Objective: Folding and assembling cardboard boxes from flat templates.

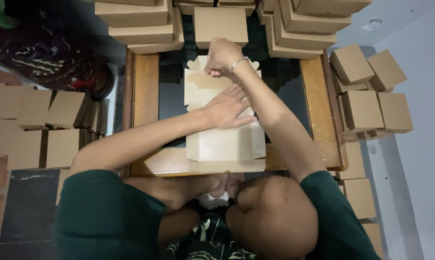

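The person sits cross-legged at a low wooden bench (146, 96) with a flat, unfolded cardboard box blank (225, 144) lying across its dark middle panel, its near edge overhanging the bench a little. The left hand (227, 108) is spread wide, palm down and fingers splayed, pressing the blank flat near its centre; it grips nothing. The right hand (222, 55), a silver bracelet (240, 61) at its wrist, is curled closed over the far flap (205, 79) with the scalloped tabs, pinching it between thumb and fingers.

Folded brown boxes are stacked along the far edge (145, 29), more sit in a heap on the floor to the right (367, 91), and flat blanks lie to the left (32, 120).

What I'd worry about is that far flap: as I judge it, if the pinch pulls off the score line, the thin tabs could crease or tear. The pressing hand sits slightly off to one side, so the blank could pivot or slide toward the lap. The stacks behind also crowd the right hand closely, and a wide elbow move might topple them.
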